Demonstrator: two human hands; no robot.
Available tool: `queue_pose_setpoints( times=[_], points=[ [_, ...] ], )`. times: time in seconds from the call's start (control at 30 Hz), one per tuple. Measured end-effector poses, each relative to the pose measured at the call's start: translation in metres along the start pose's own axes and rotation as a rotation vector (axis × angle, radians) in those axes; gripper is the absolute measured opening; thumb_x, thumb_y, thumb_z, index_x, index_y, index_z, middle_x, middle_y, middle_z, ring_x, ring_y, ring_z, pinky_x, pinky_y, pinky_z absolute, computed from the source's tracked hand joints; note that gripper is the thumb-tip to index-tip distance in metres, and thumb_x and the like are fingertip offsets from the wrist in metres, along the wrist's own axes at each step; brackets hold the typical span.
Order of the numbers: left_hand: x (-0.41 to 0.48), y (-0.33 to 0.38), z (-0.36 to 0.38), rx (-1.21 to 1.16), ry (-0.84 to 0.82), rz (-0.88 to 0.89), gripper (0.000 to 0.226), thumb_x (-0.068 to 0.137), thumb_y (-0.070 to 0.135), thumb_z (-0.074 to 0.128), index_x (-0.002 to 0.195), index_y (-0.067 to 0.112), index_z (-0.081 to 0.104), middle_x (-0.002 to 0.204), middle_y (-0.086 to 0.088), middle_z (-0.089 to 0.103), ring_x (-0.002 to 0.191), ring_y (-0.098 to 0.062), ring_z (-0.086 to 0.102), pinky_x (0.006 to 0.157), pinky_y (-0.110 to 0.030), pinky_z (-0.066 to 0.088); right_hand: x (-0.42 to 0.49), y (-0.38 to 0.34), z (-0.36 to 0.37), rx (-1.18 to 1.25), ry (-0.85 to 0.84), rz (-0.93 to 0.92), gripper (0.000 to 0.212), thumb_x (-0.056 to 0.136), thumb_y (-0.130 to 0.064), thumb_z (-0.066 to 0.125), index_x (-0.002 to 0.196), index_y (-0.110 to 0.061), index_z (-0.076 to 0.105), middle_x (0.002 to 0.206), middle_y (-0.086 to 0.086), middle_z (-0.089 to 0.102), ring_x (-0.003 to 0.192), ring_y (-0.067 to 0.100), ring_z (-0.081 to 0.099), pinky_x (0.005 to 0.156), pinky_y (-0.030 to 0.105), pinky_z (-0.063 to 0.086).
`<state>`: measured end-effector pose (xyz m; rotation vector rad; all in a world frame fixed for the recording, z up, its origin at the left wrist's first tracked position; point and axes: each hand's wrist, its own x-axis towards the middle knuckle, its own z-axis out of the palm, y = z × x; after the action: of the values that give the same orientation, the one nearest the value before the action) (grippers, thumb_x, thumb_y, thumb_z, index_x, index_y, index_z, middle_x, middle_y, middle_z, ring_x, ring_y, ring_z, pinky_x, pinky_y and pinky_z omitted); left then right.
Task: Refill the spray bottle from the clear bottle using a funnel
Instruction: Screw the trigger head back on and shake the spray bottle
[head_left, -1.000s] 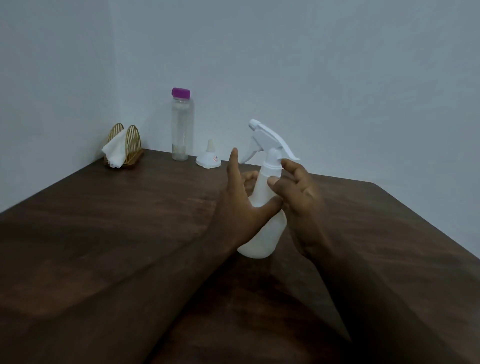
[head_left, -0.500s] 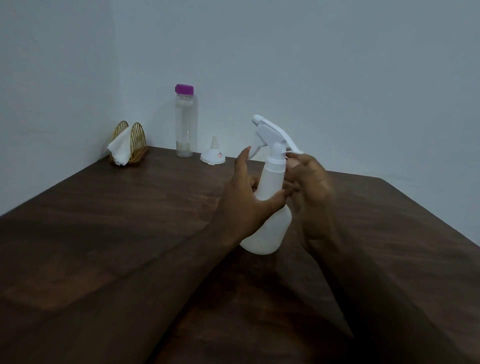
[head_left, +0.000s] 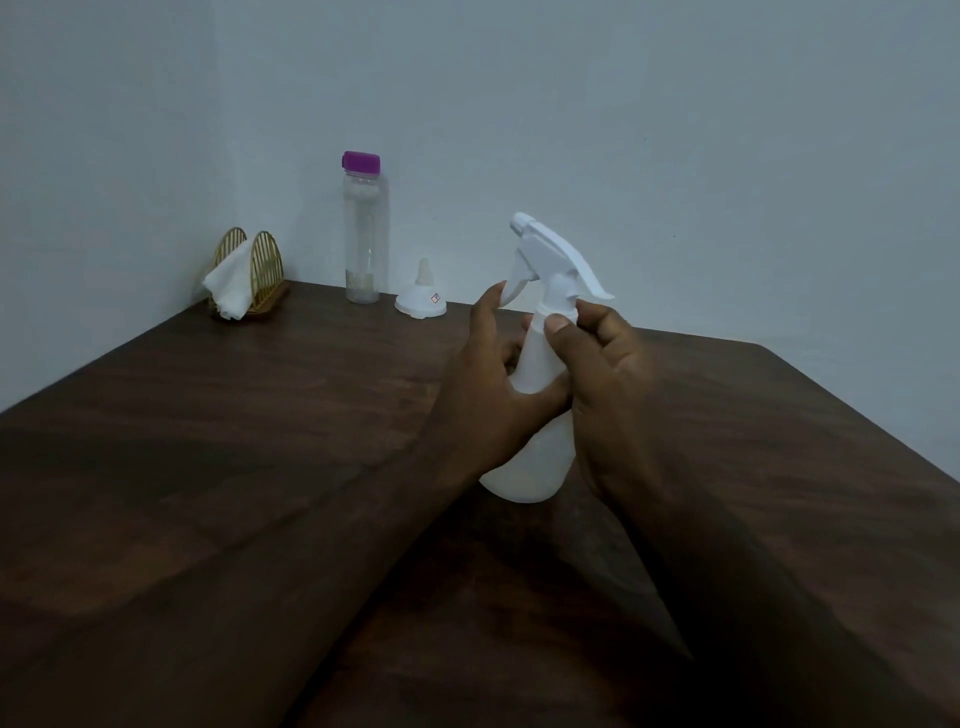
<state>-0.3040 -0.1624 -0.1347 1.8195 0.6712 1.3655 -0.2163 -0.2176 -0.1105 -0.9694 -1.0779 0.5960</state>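
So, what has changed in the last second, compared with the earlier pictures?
The right hand moved up the spray bottle and now pinches its collar under the trigger head. The left hand keeps its grip lower down. The bottle stays standing on the table; clear bottle, funnel and napkin holder did not move.

White spray bottle (head_left: 535, 415), funnel (head_left: 421, 301); purple cap (head_left: 361, 161); gold holder (head_left: 254, 273).

Spray bottle (head_left: 537, 361) on counter (head_left: 260, 415) | left hand (head_left: 483, 400) grips body | right hand (head_left: 608, 374) pinches collar below trigger | clear bottle (head_left: 365, 234), funnel (head_left: 420, 302), napkin holder (head_left: 249, 275) by far wall
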Motion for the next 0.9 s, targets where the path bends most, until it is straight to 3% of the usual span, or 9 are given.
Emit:
queue_pose_setpoints(
  times=[0.17, 0.37, 0.47, 0.67, 0.8, 0.9],
  points=[
    [-0.0003, 0.0017, 0.0013, -0.014, -0.002, -0.017, 0.092, 0.077, 0.036, 0.074, 0.149, 0.023, 0.018, 0.081, 0.020, 0.067, 0.081, 0.011, 0.065, 0.066, -0.004, 0.047, -0.0015, 0.0035, 0.0033, 0.034, 0.051, -0.030, 0.025, 0.089, -0.015, 0.069, 0.109, -0.009, 0.056, 0.087, 0.016, 0.073, 0.081, 0.035, 0.071, 0.081, 0.054, 0.058],
    [0.0004, -0.0006, 0.0002, -0.002, -0.010, -0.011, 0.097, 0.076, 0.033, 0.078, 0.150, 0.021, 0.016, 0.081, 0.019, 0.068, 0.084, 0.007, 0.067, 0.073, -0.014, 0.053, 0.0000, 0.0006, 0.0001, -0.010, -0.035, -0.018, 0.013, 0.098, -0.022, 0.057, 0.106, -0.012, 0.059, 0.080, 0.001, 0.074, 0.075, 0.019, 0.070, 0.076, 0.039, 0.059],
    [-0.0005, 0.0009, 0.0002, 0.010, -0.002, -0.014, 0.095, 0.076, 0.036, 0.077, 0.149, 0.021, 0.018, 0.081, 0.019, 0.068, 0.083, 0.008, 0.066, 0.072, -0.012, 0.053, 0.0011, 0.0004, -0.0025, -0.080, -0.081, -0.016, 0.019, 0.098, -0.031, 0.054, 0.103, -0.016, 0.064, 0.086, 0.005, 0.074, 0.081, 0.025, 0.071, 0.080, 0.045, 0.058],
    [-0.0015, 0.0058, -0.0003, 0.016, 0.014, -0.011, 0.090, 0.077, 0.027, 0.078, 0.146, 0.017, 0.021, 0.086, 0.010, 0.072, 0.082, 0.001, 0.069, 0.075, -0.027, 0.057, 0.0018, 0.0036, 0.0006, -0.098, 0.005, -0.040, 0.027, 0.090, -0.026, 0.066, 0.109, -0.008, 0.061, 0.098, 0.013, 0.073, 0.088, 0.030, 0.072, 0.081, 0.048, 0.059],
    [-0.0005, 0.0051, 0.0004, 0.023, 0.016, 0.001, 0.088, 0.078, 0.023, 0.077, 0.145, 0.015, 0.022, 0.081, 0.014, 0.069, 0.081, 0.004, 0.068, 0.072, -0.020, 0.056, 0.0011, 0.0021, 0.0016, -0.090, 0.022, -0.044, 0.019, 0.091, -0.019, 0.067, 0.107, -0.011, 0.059, 0.097, 0.013, 0.072, 0.087, 0.026, 0.072, 0.078, 0.041, 0.059],
    [0.0007, 0.0035, 0.0004, -0.001, -0.001, -0.015, 0.090, 0.076, 0.028, 0.078, 0.145, 0.017, 0.021, 0.080, 0.018, 0.067, 0.079, 0.008, 0.066, 0.070, -0.014, 0.054, -0.0005, 0.0017, 0.0024, -0.127, -0.007, -0.059, 0.019, 0.092, -0.027, 0.065, 0.107, -0.018, 0.057, 0.102, 0.009, 0.072, 0.093, 0.023, 0.072, 0.083, 0.044, 0.059]
  ],
)
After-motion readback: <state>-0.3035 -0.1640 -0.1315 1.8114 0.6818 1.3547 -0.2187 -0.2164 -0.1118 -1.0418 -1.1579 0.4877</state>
